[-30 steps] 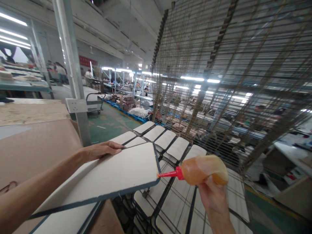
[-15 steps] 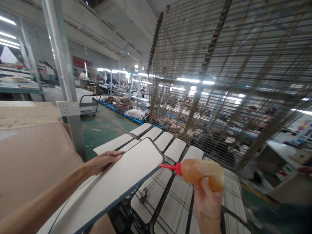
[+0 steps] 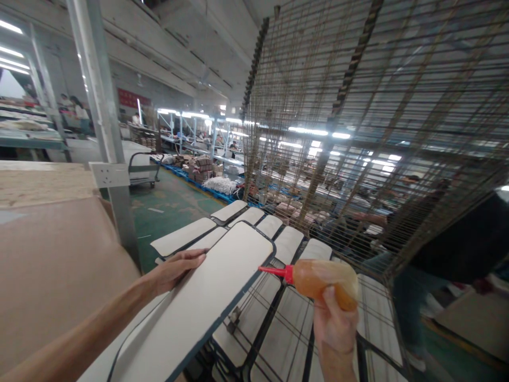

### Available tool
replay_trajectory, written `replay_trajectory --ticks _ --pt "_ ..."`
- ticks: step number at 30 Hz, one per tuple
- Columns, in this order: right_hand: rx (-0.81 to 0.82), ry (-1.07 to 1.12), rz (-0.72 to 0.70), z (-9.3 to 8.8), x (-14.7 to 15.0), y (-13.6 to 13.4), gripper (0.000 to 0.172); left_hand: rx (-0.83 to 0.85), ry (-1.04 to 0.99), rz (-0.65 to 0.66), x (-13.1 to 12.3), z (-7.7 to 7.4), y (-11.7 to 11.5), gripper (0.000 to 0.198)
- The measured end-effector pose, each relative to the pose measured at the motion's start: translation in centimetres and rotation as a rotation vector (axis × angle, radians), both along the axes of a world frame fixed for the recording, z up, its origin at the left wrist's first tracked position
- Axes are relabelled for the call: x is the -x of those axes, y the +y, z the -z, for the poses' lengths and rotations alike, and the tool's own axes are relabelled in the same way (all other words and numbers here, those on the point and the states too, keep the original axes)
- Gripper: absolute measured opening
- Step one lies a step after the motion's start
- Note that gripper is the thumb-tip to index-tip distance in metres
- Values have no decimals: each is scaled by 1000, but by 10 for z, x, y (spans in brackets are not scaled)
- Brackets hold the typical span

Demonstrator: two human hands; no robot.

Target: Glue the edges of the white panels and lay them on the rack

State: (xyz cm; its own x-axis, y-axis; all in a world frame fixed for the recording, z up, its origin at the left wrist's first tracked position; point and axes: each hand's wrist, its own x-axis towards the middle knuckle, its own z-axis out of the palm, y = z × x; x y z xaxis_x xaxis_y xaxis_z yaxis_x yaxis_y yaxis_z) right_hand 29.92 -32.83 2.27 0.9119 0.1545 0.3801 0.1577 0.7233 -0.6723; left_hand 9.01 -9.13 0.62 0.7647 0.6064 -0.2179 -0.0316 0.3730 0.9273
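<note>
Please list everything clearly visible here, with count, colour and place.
held panel: one, cream, dark edge, lower centre
bottle: one, amber with red nozzle, lower right
other panels: several, cream, ahead
wire racking: count unclear, brownish, upper right
near post: one, grey, left
socket plate: one, white, on near post
large surface: one, brown, left
trolley: one, dark, beyond near post
banner: one, red, background
lamps: many, white, background
people: several, varied clothing, background, right
left hand: one, bare, gripping held panel
right hand: one, bare, around bottle
</note>
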Motion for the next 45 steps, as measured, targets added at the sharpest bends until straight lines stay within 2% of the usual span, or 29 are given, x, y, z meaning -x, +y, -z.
replay_trajectory --ticks 5,10,16,30,36,45 --pt "-2 21 -34 -1 2 2 33 2 -4 -15 1 2 -1 57" --pt "6 30 -45 0 3 5 41 -2 -19 9 2 -4 -7 57" --pt "76 -4 -48 3 8 5 37 9 2 -31 2 -12 -12 57" --pt "87 10 -101 9 19 6 35 6 5 -93 4 -18 -14 66" --pt "74 43 -177 7 26 7 33 -6 -58 -49 5 -22 -13 58" --pt "99 40 -194 7 34 7 35 14 -63 -45 4 -18 -5 46"
